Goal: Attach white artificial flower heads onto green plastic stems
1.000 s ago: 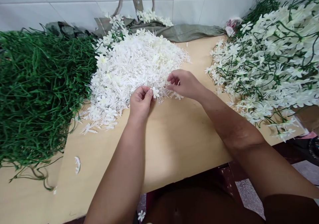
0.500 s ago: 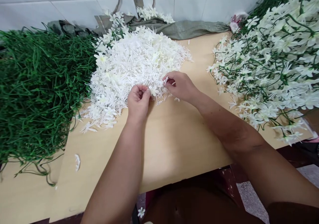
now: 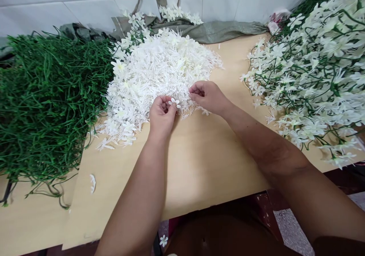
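Note:
My left hand (image 3: 162, 113) pinches a small white artificial flower (image 3: 174, 103) between thumb and fingertips, at the front edge of a heap of white petals and stamens (image 3: 159, 66). A short way to the right, my right hand (image 3: 209, 96) has its thumb and forefinger together at the heap's edge. Whatever lies between those fingertips is too small to make out against the white pieces. Both wrists hover over the tan board (image 3: 194, 161).
Green artificial stems (image 3: 54, 100) are piled on the left. White flowers on green stems (image 3: 316, 85) spread over the right side. A grey-green cloth (image 3: 222, 32) lies along the tiled wall (image 3: 216, 1). One white piece (image 3: 92, 184) sits front left; a fallen flower (image 3: 163, 240) is below the edge.
The flower in my left hand has tipped and now shows more edge-on. My right fingertips have closed at the heap, where a white piece showed between them before. The view has shifted slightly.

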A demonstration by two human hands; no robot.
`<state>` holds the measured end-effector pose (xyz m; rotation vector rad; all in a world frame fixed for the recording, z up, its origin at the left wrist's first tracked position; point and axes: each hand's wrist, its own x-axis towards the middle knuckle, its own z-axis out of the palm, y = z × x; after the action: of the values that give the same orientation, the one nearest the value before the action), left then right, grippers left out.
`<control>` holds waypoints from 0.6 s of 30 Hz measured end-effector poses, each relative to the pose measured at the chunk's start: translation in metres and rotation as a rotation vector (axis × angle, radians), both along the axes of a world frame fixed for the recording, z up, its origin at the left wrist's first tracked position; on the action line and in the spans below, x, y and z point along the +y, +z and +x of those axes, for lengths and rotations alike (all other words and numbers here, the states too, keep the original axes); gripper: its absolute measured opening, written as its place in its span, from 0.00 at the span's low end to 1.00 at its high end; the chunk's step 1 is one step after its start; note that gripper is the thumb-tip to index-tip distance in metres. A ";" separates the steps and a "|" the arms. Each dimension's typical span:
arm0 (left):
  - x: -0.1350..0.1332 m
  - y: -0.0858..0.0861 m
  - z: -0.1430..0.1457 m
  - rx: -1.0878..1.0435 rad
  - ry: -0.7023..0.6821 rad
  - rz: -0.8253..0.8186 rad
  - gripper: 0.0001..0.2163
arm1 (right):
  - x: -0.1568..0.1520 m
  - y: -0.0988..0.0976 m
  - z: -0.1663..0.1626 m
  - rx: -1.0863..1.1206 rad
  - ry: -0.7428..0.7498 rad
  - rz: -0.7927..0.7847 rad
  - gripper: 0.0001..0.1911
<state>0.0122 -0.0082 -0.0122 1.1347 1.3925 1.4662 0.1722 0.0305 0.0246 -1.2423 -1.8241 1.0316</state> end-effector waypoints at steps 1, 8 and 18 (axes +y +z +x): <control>0.001 -0.001 0.000 -0.010 -0.017 -0.003 0.10 | 0.000 0.001 0.000 -0.015 0.001 0.016 0.06; 0.002 -0.007 -0.002 -0.050 -0.049 0.028 0.12 | -0.002 0.000 0.000 -0.115 0.005 0.149 0.07; 0.004 -0.009 -0.002 0.068 0.028 0.085 0.09 | -0.001 -0.006 -0.001 -0.158 0.028 0.209 0.07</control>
<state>0.0103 -0.0045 -0.0208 1.2328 1.4086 1.5315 0.1716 0.0295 0.0185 -1.2021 -2.0172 0.7530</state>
